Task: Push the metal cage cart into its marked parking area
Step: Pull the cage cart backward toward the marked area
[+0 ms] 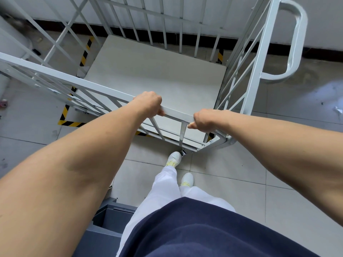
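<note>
Both hands on the near top rail of the white-painted metal cage cart (157,71).

L hand (149,103) and R hand (206,120) are apart, each wrapped tight round the flat rail; R sits close to the rounded corner. Cart's pale floor panel lies w/ yellow-black striped floor tape (69,123) showing along its left, near and far edges, far bars close to the wall's black skirting (306,50). White shoe (174,158) just beside the cart's near bottom edge.

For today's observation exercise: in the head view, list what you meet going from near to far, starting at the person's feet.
White shoes → right hand and left hand on the cart's top rail → cart floor panel → far bars → black skirting → wall.
</note>
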Available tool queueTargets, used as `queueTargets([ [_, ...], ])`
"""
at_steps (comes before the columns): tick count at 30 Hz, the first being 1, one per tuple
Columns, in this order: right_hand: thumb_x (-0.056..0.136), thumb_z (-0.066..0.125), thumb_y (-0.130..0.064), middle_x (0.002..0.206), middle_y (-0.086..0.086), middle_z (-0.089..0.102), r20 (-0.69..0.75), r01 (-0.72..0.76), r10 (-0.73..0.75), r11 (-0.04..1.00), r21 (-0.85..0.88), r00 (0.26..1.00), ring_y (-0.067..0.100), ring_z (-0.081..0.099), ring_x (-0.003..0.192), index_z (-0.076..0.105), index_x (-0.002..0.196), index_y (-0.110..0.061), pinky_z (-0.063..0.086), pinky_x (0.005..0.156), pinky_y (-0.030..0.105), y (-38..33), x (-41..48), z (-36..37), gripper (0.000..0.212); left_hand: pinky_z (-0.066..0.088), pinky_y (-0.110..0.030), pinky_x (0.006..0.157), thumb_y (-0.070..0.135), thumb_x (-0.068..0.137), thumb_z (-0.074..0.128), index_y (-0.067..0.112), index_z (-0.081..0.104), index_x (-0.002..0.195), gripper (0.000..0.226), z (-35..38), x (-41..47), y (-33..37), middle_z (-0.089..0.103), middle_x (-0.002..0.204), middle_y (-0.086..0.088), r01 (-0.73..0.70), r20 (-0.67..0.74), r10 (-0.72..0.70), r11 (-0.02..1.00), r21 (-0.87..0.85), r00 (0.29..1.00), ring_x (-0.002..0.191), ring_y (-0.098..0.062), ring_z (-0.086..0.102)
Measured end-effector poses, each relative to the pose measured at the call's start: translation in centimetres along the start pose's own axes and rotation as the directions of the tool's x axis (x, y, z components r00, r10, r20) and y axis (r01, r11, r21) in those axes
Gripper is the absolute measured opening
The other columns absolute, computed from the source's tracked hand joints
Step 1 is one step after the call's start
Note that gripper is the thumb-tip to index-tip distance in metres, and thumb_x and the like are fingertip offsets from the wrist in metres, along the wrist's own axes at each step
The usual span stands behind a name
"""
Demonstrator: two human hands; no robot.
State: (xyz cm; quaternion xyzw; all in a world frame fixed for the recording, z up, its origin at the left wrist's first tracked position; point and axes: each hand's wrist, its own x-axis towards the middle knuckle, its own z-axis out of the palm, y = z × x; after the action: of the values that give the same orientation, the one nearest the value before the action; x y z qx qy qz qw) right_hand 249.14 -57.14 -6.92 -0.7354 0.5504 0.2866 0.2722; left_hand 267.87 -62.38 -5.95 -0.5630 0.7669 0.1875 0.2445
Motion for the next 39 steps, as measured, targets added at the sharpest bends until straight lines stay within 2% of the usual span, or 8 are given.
queueTargets([
  [5, 0.1, 0.035, -0.048, 0.088, 0.009, 0.05, 0.004, 0.0, 0.0, 1.0, 0.005, 1.0, 0.028, 0.047, 0.083, 0.037, 0.061, -0.012, 0.037, 0.075, 0.028, 0.0, 0.0, 0.0, 0.053, 0.052, -0.041, 0.083, 0.032, 0.093, 0.061, 0.009, 0.07, 0.097, 0.025, -0.1, 0.0, 0.1, 0.064, 0.106, -0.014, 0.008, 0.001, -0.008, 1.0, 0.009, 1.0, 0.086, -0.03, 0.05],
  [12, 0.1, 0.035, -0.048, 0.089, 0.009, 0.051, 0.0, -0.015, 0.015, 1.0, 0.022, 1.0, 0.028, 0.048, 0.085, 0.048, 0.086, -0.007, 0.039, 0.076, 0.029, -0.1, 0.1, 0.2, 0.045, 0.051, -0.04, 0.082, 0.039, 0.092, 0.061, 0.007, 0.068, 0.101, 0.034, -0.2, -0.2, 0.0, 0.063, 0.107, -0.015, 0.01, 0.005, -0.01, 1.0, 0.023, 1.0, 0.086, -0.03, 0.048],
  [16, 0.099, 0.035, -0.049, 0.088, 0.008, 0.05, 0.003, -0.044, 0.044, 0.999, 0.021, 0.999, 0.028, 0.048, 0.085, 0.043, 0.071, -0.009, 0.04, 0.078, 0.032, -0.3, 0.1, 0.2, 0.05, 0.051, -0.04, 0.085, 0.042, 0.092, 0.059, 0.01, 0.068, 0.103, 0.034, -0.3, -0.2, -0.1, 0.062, 0.104, -0.012, 0.003, 0.011, -0.004, 0.999, 0.034, 1.0, 0.096, -0.032, 0.056],
  [19, 0.099, 0.035, -0.049, 0.089, 0.009, 0.05, 0.008, -0.052, 0.052, 0.998, 0.022, 0.999, 0.028, 0.047, 0.085, 0.046, 0.077, -0.008, 0.04, 0.079, 0.031, -0.5, -0.1, 0.0, 0.049, 0.05, -0.039, 0.086, 0.044, 0.093, 0.057, 0.014, 0.067, 0.106, 0.034, -0.3, -0.2, -0.2, 0.064, 0.111, -0.01, -0.004, 0.009, 0.004, 0.999, 0.048, 1.0, 0.107, -0.032, 0.058],
  [23, 0.101, 0.033, -0.047, 0.09, 0.009, 0.05, 0.036, -0.071, 0.07, 0.997, 0.014, 0.997, 0.027, 0.047, 0.085, 0.037, 0.063, -0.011, 0.038, 0.077, 0.029, -0.8, -0.4, -0.2, 0.053, 0.05, -0.04, 0.085, 0.044, 0.092, 0.058, 0.014, 0.067, 0.106, 0.034, -0.2, -0.1, -0.4, 0.064, 0.11, -0.009, -0.021, 0.017, 0.02, 0.998, 0.056, 1.0, 0.097, -0.031, 0.056],
  [34, 0.1, 0.034, -0.049, 0.092, 0.01, 0.051, 0.064, -0.085, 0.082, 0.995, 0.053, 0.995, 0.029, 0.048, 0.089, 0.052, 0.091, -0.007, 0.044, 0.089, 0.033, -0.6, -0.2, -0.3, 0.047, 0.043, -0.035, 0.074, 0.04, 0.093, 0.059, 0.016, 0.066, 0.103, 0.027, -0.2, 0.3, -0.1, 0.048, 0.081, -0.003, -0.003, 0.052, -0.001, 0.996, 0.084, 0.999, 0.085, -0.029, 0.047],
  [37, 0.1, 0.034, -0.049, 0.094, 0.01, 0.051, 0.052, -0.05, 0.047, 0.997, 0.056, 0.998, 0.029, 0.049, 0.091, 0.059, 0.103, -0.002, 0.044, 0.09, 0.034, -0.2, -0.2, -0.2, 0.053, 0.042, -0.034, 0.075, 0.037, 0.093, 0.059, 0.018, 0.067, 0.104, 0.023, -0.3, 0.1, 0.2, 0.051, 0.09, -0.004, 0.035, 0.058, -0.039, 0.997, 0.065, 0.998, 0.087, -0.029, 0.05],
  [39, 0.099, 0.035, -0.051, 0.095, 0.011, 0.053, 0.05, -0.024, 0.022, 0.998, 0.056, 0.999, 0.027, 0.047, 0.088, 0.056, 0.097, -0.004, 0.044, 0.09, 0.035, 0.4, -0.1, -0.1, 0.051, 0.043, -0.033, 0.074, 0.035, 0.094, 0.058, 0.015, 0.064, 0.102, 0.022, -0.2, 0.1, 0.8, 0.054, 0.093, -0.006, 0.068, 0.069, -0.071, 0.996, 0.051, 0.995, 0.089, -0.03, 0.054],
])
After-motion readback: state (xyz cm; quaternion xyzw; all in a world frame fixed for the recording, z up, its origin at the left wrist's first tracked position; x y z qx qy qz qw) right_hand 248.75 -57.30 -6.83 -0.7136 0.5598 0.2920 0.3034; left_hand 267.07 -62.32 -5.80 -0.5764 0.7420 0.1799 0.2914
